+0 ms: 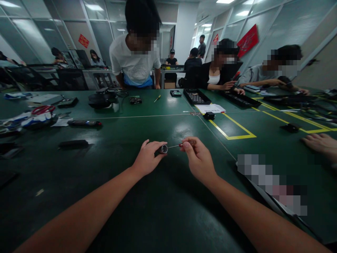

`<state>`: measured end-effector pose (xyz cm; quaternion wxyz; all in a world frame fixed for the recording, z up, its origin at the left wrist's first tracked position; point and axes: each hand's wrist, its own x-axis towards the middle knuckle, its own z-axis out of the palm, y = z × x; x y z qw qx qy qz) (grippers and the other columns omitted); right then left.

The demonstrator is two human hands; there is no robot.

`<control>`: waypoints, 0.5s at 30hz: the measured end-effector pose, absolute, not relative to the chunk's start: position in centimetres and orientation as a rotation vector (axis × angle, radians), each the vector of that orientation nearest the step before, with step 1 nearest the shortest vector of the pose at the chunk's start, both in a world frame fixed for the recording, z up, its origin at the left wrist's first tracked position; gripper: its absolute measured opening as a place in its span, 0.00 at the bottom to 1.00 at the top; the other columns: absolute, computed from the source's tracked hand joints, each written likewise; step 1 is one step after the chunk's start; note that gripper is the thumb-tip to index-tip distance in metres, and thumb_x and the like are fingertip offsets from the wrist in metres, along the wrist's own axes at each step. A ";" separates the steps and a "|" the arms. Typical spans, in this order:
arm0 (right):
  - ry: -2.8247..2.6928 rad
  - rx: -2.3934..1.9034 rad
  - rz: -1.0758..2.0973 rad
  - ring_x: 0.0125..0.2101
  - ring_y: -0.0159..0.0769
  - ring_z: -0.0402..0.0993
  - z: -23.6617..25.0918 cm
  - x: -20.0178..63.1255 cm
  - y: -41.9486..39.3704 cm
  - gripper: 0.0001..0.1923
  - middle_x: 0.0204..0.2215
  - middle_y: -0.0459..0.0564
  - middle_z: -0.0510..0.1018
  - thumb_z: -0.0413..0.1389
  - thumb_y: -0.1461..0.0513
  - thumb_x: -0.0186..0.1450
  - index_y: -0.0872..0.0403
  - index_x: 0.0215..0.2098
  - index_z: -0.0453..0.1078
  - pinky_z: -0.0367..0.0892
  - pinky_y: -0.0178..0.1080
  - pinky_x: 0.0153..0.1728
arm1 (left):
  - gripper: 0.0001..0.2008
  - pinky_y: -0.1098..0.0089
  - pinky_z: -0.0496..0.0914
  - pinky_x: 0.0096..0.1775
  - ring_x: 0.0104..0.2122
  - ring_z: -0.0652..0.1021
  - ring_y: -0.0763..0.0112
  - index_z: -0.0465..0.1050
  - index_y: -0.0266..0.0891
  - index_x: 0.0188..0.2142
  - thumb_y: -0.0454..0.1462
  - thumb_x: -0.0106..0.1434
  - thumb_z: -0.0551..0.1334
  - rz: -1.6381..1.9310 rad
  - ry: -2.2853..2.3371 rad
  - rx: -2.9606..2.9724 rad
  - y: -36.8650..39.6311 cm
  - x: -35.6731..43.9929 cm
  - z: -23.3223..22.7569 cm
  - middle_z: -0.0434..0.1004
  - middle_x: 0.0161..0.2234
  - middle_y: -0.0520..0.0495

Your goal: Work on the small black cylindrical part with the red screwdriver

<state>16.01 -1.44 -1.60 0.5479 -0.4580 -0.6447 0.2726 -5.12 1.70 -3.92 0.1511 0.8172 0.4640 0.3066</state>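
Screwdriver (180, 144) (red-handled), long axis sideways, tip leftward toward dark cylinder (163, 149).

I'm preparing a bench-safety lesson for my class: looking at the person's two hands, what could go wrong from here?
1. The thin shaft of the screwdriver in the right hand points toward the left hand, so a slip might jab it.
2. The dark tube is round and held only by the left hand; it could twist under a push.
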 end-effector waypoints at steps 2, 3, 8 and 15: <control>-1.505 -1.082 0.680 0.34 0.39 0.77 -1.5 16.0 -1.4 0.10 0.32 0.48 0.79 0.53 0.54 0.73 0.50 0.44 0.71 0.70 0.42 0.37 | 0.18 0.39 0.50 0.68 0.58 0.75 0.58 0.73 0.47 0.58 0.37 0.69 0.65 0.889 1.313 2.350 1.7 -5.1 -4.0 0.78 0.56 0.47; -1.495 -1.078 0.701 0.34 0.39 0.78 -1.5 16.0 -1.4 0.10 0.32 0.48 0.80 0.54 0.53 0.73 0.50 0.44 0.71 0.70 0.42 0.37 | 0.18 0.39 0.51 0.67 0.58 0.75 0.58 0.73 0.48 0.58 0.37 0.68 0.65 0.894 1.308 2.348 1.8 -5.1 -4.0 0.78 0.56 0.47; -1.470 -1.079 0.760 0.26 0.35 0.73 -1.2 16.1 -1.6 0.14 0.25 0.44 0.75 0.54 0.50 0.73 0.51 0.41 0.73 0.67 0.39 0.31 | 0.18 0.39 0.53 0.67 0.57 0.76 0.57 0.73 0.47 0.57 0.37 0.68 0.66 0.911 1.314 2.328 1.7 -5.0 -4.1 0.79 0.55 0.47; -1.488 -1.148 0.652 0.27 0.36 0.72 -1.2 16.1 -1.9 0.13 0.30 0.47 0.79 0.52 0.52 0.73 0.50 0.43 0.73 0.66 0.40 0.29 | 0.18 0.47 0.64 0.63 0.54 0.78 0.58 0.74 0.44 0.55 0.35 0.66 0.66 0.939 1.265 2.340 1.7 -5.0 -3.9 0.80 0.53 0.46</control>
